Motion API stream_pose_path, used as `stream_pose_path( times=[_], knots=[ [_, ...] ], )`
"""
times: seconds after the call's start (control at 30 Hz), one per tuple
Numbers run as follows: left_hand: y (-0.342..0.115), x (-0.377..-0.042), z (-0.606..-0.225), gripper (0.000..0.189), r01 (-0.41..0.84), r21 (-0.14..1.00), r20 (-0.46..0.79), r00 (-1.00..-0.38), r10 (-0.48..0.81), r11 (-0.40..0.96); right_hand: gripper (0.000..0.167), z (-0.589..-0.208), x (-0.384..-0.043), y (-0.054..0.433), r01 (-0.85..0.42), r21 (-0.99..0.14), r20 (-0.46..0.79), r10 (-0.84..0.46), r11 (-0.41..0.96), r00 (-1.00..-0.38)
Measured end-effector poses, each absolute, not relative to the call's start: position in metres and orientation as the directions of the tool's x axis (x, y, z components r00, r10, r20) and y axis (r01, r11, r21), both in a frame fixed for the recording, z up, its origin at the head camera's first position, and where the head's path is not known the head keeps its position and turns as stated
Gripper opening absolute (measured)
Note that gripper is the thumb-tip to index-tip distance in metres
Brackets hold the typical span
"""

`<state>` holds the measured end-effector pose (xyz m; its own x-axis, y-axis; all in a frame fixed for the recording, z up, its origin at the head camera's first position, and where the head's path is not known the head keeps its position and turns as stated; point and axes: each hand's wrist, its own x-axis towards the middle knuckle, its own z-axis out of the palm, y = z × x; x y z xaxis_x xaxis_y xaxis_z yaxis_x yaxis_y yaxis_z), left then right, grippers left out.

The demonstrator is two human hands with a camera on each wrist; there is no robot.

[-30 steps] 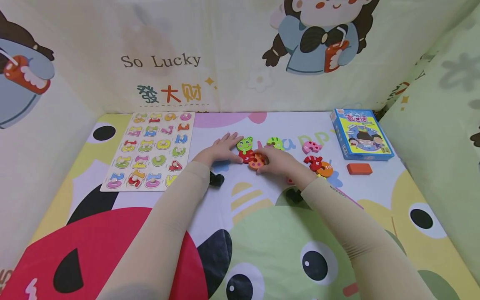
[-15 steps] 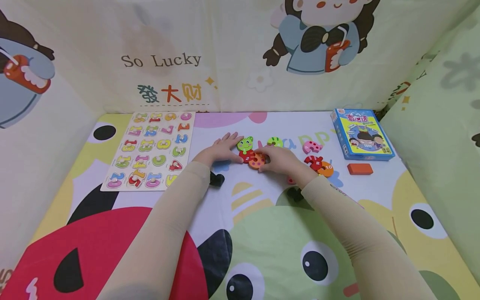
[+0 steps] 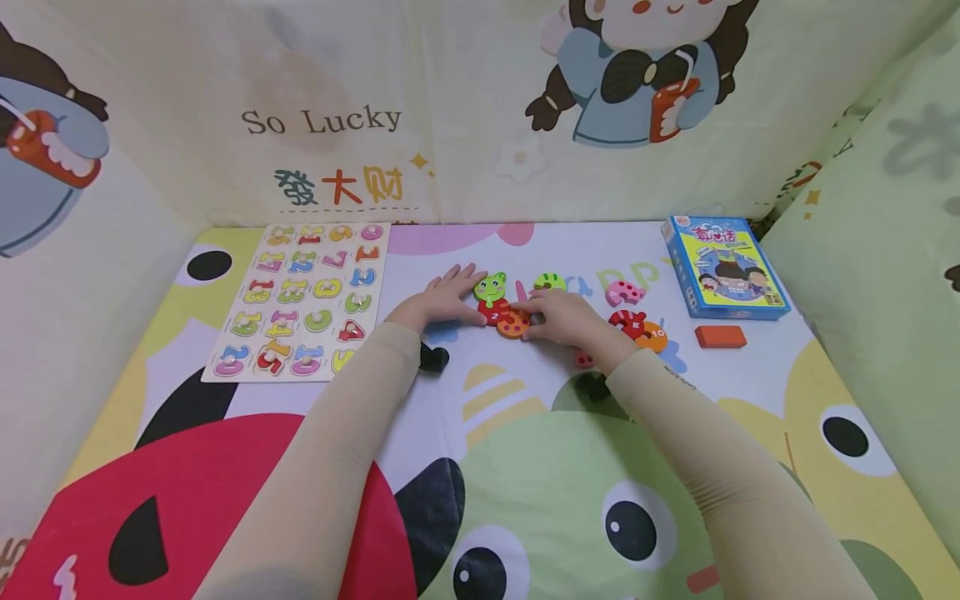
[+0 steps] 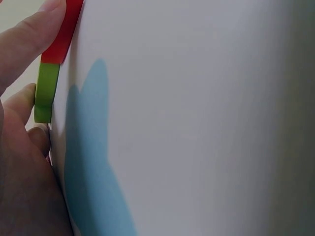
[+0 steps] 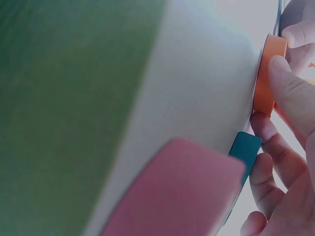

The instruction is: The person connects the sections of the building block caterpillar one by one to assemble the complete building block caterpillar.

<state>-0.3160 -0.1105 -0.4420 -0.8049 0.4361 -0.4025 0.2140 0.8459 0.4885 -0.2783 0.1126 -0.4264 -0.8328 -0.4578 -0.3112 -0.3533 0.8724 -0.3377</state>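
A green caterpillar-head puzzle piece (image 3: 491, 287) lies above a red piece marked 2 (image 3: 492, 313), with an orange spotted piece (image 3: 513, 325) against the red one's lower right. My left hand (image 3: 442, 300) is spread beside them, fingers reaching the green head and thumb on the red piece's edge. In the left wrist view the thumb touches the red piece (image 4: 64, 39), and fingers lie behind the green one (image 4: 47, 91). My right hand (image 3: 562, 318) pinches the orange piece at its right edge; the right wrist view shows thumb and finger on this orange piece (image 5: 271, 46).
A number board (image 3: 318, 321) lies at the left. Loose pieces, including a green one (image 3: 550, 282), a pink one (image 3: 624, 292) and an orange one marked 10 (image 3: 652, 337), lie around my right hand. A blue box (image 3: 723, 267) and an orange-red block (image 3: 720, 337) are farther right.
My right hand has shifted slightly to the right at the orange piece, uncovering more of it and the 2 on the red piece. My left hand stays in place.
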Motion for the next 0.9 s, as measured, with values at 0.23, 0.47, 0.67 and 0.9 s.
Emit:
stream_pose_path(
  times=[0.23, 0.47, 0.67, 0.9],
  knots=[
    [-0.110, -0.318, -0.441, 0.089, 0.216, 0.489, -0.399, -0.806, 0.437, 0.845, 0.058, -0.424, -0.279, 0.113, -0.367, -0.319, -0.296, -0.459, 0.874, -0.838],
    [-0.110, -0.317, -0.443, 0.089, 0.201, 0.496, -0.410, -0.803, 0.432, 0.845, 0.055, -0.408, -0.276, 0.125, -0.382, -0.335, -0.226, -0.467, 0.861, -0.855],
    [-0.111, -0.317, -0.444, 0.089, 0.193, 0.512, -0.401, -0.808, 0.432, 0.837, 0.051, -0.390, -0.280, 0.151, -0.299, -0.434, -0.171, -0.403, 0.850, -0.899],
    [-0.111, -0.317, -0.443, 0.089, 0.203, 0.503, -0.400, -0.807, 0.435, 0.840, 0.050, -0.389, -0.283, 0.178, -0.189, -0.505, -0.209, -0.332, 0.842, -0.920]
  ],
)
